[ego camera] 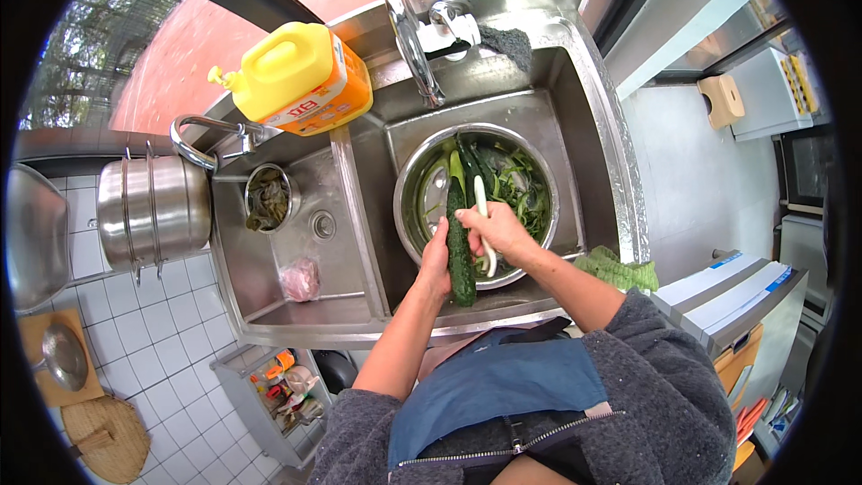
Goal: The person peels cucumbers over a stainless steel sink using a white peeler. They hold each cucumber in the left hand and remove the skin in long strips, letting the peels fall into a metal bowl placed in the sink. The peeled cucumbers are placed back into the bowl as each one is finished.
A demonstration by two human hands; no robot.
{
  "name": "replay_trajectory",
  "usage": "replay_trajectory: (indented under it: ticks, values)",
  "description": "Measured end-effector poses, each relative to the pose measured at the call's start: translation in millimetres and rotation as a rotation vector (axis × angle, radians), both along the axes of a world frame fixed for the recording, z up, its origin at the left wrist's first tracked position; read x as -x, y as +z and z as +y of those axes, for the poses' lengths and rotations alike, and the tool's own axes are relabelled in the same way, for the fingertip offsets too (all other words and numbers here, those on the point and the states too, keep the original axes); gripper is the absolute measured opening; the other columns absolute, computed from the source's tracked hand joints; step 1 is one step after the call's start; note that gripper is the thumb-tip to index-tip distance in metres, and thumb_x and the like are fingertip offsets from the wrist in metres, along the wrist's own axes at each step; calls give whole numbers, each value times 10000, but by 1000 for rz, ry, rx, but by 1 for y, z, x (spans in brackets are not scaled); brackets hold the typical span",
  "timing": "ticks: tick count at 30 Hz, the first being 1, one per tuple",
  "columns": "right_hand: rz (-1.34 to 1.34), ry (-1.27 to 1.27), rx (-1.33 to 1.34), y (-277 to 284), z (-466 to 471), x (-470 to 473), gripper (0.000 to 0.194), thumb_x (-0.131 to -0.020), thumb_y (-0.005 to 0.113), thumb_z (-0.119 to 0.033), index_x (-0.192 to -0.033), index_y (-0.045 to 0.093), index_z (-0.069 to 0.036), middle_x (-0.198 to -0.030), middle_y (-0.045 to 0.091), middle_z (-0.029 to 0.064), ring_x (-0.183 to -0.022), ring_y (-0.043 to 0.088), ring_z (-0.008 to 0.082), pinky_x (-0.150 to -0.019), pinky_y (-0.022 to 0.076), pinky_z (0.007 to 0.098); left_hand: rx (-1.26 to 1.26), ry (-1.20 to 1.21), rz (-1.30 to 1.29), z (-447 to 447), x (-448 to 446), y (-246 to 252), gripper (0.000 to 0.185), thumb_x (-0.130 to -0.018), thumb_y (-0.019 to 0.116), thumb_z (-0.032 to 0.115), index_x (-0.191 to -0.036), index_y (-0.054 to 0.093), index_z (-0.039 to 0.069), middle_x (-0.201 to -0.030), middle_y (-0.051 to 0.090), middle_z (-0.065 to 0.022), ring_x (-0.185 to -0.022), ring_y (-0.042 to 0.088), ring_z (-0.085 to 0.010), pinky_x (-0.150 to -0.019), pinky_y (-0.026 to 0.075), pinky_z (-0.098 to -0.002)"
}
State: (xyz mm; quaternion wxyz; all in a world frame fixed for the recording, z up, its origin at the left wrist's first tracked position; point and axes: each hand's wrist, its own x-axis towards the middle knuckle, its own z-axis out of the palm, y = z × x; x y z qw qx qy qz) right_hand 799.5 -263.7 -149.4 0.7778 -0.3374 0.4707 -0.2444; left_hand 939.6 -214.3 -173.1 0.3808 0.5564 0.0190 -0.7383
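My left hand is closed around a dark green cucumber over a round steel basin. In my right hand is a slim white-handled tool, held against the cucumber's right side; its working end cannot be made out. Leafy greens lie in water in the basin, and the tips of more long green vegetables show near its far rim. The basin stands in the right bowl of a steel double sink, below a chrome faucet.
A yellow detergent jug stands behind the sink divider. The left bowl holds a steel pot of soaked leaves and a pink bagged item. A green leaf lies on the right front rim; a dark cloth is by the faucet.
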Motion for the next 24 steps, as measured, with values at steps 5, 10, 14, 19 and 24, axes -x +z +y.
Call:
replay_trajectory:
  ticks: [5,10,14,19,24]
  values:
    - [64,-29,-39,4,4,-12,343,-840,645,-357,-780,590,-24,-541,556,41,-397,504,106,-375,385,237,-26,31,-22,-4,4,5,467,-989,307,460,-852,537,78,-642,549,-60,-557,554,-199,-528,475,-329]
    - [108,-23,-38,-1,-4,-10,328,-834,644,-332,-813,584,-10,-562,566,53,-401,515,119,-382,416,266,-98,80,-22,-8,7,12,459,-995,292,430,-897,553,64,-693,586,-77,-605,590,-218,-555,498,-340]
    - [173,-23,71,-8,-5,-11,316,-833,634,-311,-834,576,0,-617,592,65,-487,560,140,-453,442,292,-77,37,-23,-8,11,12,463,-995,287,421,-970,572,57,-753,617,-92,-646,612,-232,-575,510,-344]
    - [413,-245,402,-20,9,-26,300,-837,608,-271,-814,535,19,-656,584,187,-583,586,309,-566,456,397,-99,146,-45,-4,13,7,400,-969,421,405,-1088,567,52,-851,642,-129,-653,621,-218,-583,527,-335]
    - [695,-315,336,-71,-15,-22,381,-824,587,-362,-817,564,18,-718,613,237,-695,610,412,-639,461,468,-56,-81,-42,15,5,14,435,-968,401,438,-961,597,50,-768,616,-92,-562,574,-197,-511,498,-334]
